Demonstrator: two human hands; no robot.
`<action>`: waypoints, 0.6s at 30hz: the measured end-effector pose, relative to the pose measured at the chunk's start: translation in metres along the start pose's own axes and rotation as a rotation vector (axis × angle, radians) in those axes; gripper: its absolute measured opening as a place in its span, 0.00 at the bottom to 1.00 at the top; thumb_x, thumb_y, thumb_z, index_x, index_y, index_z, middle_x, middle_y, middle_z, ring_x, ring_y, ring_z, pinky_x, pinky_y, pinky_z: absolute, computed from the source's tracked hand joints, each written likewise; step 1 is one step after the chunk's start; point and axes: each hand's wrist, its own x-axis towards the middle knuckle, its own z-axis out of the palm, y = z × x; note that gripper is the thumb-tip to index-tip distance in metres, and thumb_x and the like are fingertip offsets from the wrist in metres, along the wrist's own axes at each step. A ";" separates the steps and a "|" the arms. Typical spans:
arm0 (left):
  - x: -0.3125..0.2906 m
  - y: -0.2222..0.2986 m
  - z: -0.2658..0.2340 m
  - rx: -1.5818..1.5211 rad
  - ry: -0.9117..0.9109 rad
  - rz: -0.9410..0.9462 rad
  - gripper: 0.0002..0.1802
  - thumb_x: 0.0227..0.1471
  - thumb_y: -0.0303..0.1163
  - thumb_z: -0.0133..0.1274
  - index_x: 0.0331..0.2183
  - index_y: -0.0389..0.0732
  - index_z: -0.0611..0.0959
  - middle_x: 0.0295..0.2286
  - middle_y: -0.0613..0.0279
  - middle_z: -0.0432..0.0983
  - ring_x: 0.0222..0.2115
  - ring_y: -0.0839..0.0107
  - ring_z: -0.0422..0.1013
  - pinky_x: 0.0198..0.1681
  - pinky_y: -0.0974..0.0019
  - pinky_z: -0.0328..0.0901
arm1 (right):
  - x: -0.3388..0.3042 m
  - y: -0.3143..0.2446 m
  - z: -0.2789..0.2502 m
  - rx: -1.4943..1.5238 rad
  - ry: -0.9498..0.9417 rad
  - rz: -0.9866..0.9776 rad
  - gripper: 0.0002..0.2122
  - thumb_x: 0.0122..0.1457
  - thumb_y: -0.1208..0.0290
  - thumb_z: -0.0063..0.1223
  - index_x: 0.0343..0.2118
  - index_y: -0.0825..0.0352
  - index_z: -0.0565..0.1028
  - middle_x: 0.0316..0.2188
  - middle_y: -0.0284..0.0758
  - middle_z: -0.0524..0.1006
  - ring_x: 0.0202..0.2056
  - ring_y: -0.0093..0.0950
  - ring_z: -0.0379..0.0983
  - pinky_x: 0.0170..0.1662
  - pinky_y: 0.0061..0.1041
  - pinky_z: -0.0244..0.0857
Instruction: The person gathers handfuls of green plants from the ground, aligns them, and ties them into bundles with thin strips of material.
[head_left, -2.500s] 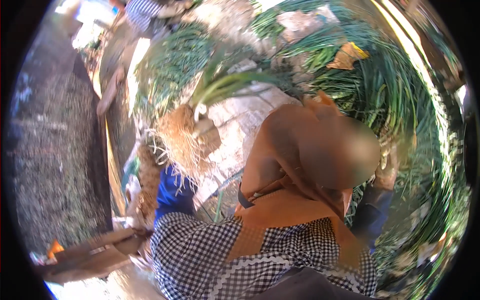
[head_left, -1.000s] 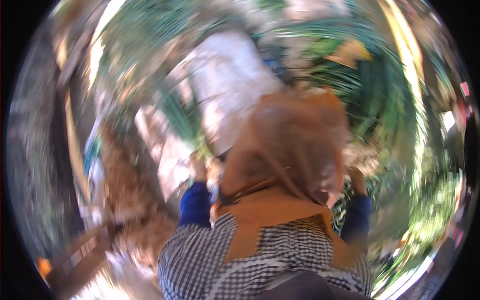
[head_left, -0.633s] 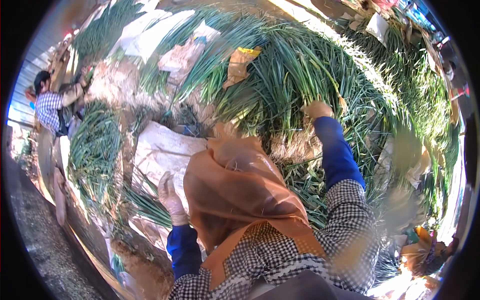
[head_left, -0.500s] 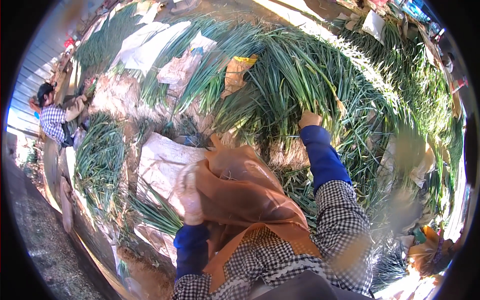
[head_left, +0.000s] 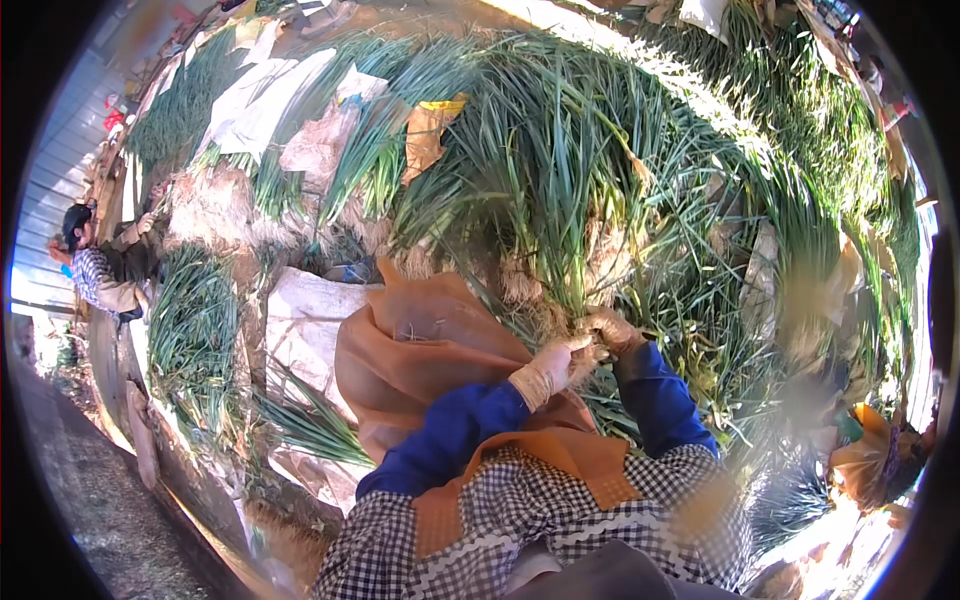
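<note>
My two hands meet at the root end of a bunch of scallions (head_left: pixel 570 265), whose long green leaves fan away from me. My left hand (head_left: pixel 546 374), in a pale glove, is closed at the pale roots (head_left: pixel 548 322), its fingertips close to my right hand. My right hand (head_left: pixel 613 330) is curled round the lower stems from the right side; its fingers are partly hidden. An orange-brown apron (head_left: pixel 440 330) spreads over my lap beneath the left forearm.
Heaped scallions (head_left: pixel 700 190) surround me ahead and right. A white sack (head_left: pixel 310 315) lies left, beside a small bunch of leaves (head_left: pixel 320 420). Torn sacks (head_left: pixel 265 105) and an orange-yellow wrapper (head_left: pixel 428 138) top the far heap. Another person (head_left: pixel 95 265) works at far left.
My left hand has moved from over the apron rightward to the roots. My right hand has drawn back toward me, bringing the scallions nearer. The view has shifted slightly.
</note>
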 end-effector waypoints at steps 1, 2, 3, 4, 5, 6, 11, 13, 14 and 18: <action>-0.003 -0.005 -0.009 0.090 0.025 0.102 0.08 0.51 0.29 0.46 0.35 0.37 0.73 0.23 0.60 0.72 0.20 0.71 0.69 0.18 0.71 0.65 | -0.010 -0.026 0.023 -0.062 -0.003 -0.065 0.18 0.55 0.60 0.44 0.41 0.71 0.71 0.32 0.35 0.75 0.34 0.27 0.70 0.39 0.26 0.63; 0.003 -0.008 -0.022 0.207 0.050 0.165 0.08 0.50 0.28 0.47 0.35 0.37 0.72 0.21 0.61 0.71 0.16 0.73 0.65 0.16 0.73 0.61 | 0.003 -0.019 0.021 -0.199 0.006 -0.217 0.23 0.54 0.55 0.44 0.43 0.72 0.69 0.33 0.37 0.75 0.35 0.27 0.70 0.40 0.26 0.63; 0.007 -0.012 -0.023 0.348 0.018 0.191 0.09 0.51 0.27 0.46 0.37 0.39 0.71 0.24 0.62 0.71 0.18 0.74 0.65 0.17 0.75 0.61 | 0.010 -0.016 0.015 -0.342 0.065 -0.363 0.27 0.54 0.51 0.44 0.45 0.74 0.67 0.34 0.40 0.75 0.36 0.28 0.70 0.41 0.26 0.63; 0.008 -0.015 -0.023 0.480 -0.010 0.225 0.10 0.51 0.27 0.45 0.39 0.40 0.70 0.27 0.64 0.70 0.20 0.76 0.66 0.18 0.77 0.60 | 0.007 -0.039 0.014 -0.352 0.158 -0.024 0.31 0.51 0.46 0.44 0.46 0.72 0.67 0.34 0.41 0.75 0.37 0.30 0.71 0.42 0.29 0.62; 0.008 -0.017 -0.023 0.487 -0.011 0.224 0.10 0.51 0.27 0.45 0.39 0.40 0.70 0.27 0.64 0.70 0.20 0.76 0.66 0.18 0.77 0.60 | 0.024 -0.038 0.012 -0.516 0.370 -0.015 0.30 0.50 0.44 0.44 0.43 0.71 0.69 0.33 0.43 0.75 0.36 0.33 0.71 0.41 0.31 0.63; 0.011 -0.021 -0.018 0.483 0.004 0.282 0.10 0.50 0.25 0.46 0.38 0.39 0.70 0.27 0.64 0.70 0.21 0.75 0.67 0.20 0.76 0.62 | 0.038 -0.037 0.011 -0.679 0.595 -0.002 0.30 0.49 0.42 0.43 0.40 0.69 0.71 0.31 0.44 0.75 0.35 0.36 0.72 0.40 0.33 0.63; 0.027 -0.020 -0.038 0.319 0.121 0.443 0.11 0.46 0.19 0.49 0.36 0.33 0.71 0.30 0.58 0.72 0.28 0.67 0.71 0.31 0.70 0.69 | 0.045 -0.051 0.053 -1.155 0.810 0.117 0.26 0.54 0.44 0.34 0.28 0.66 0.73 0.28 0.48 0.74 0.33 0.44 0.71 0.37 0.39 0.64; 0.036 -0.023 -0.044 0.389 0.105 0.420 0.11 0.46 0.19 0.49 0.36 0.34 0.71 0.30 0.59 0.72 0.27 0.68 0.71 0.30 0.71 0.69 | 0.041 -0.036 0.047 -1.286 0.943 0.075 0.22 0.57 0.50 0.31 0.25 0.63 0.74 0.23 0.45 0.75 0.27 0.44 0.72 0.32 0.40 0.65; 0.040 -0.025 -0.046 0.458 0.094 0.399 0.11 0.46 0.19 0.49 0.36 0.34 0.71 0.29 0.59 0.72 0.26 0.69 0.71 0.28 0.71 0.68 | 0.037 -0.026 0.035 -1.287 0.948 0.082 0.22 0.57 0.50 0.31 0.25 0.63 0.74 0.23 0.45 0.75 0.27 0.44 0.72 0.32 0.40 0.65; 0.017 -0.024 -0.022 0.445 0.081 0.454 0.11 0.46 0.20 0.49 0.35 0.37 0.73 0.26 0.64 0.72 0.20 0.78 0.68 0.17 0.78 0.59 | 0.004 -0.014 0.024 -1.234 1.052 -0.224 0.21 0.55 0.52 0.38 0.16 0.63 0.72 0.14 0.44 0.71 0.20 0.43 0.69 0.24 0.40 0.62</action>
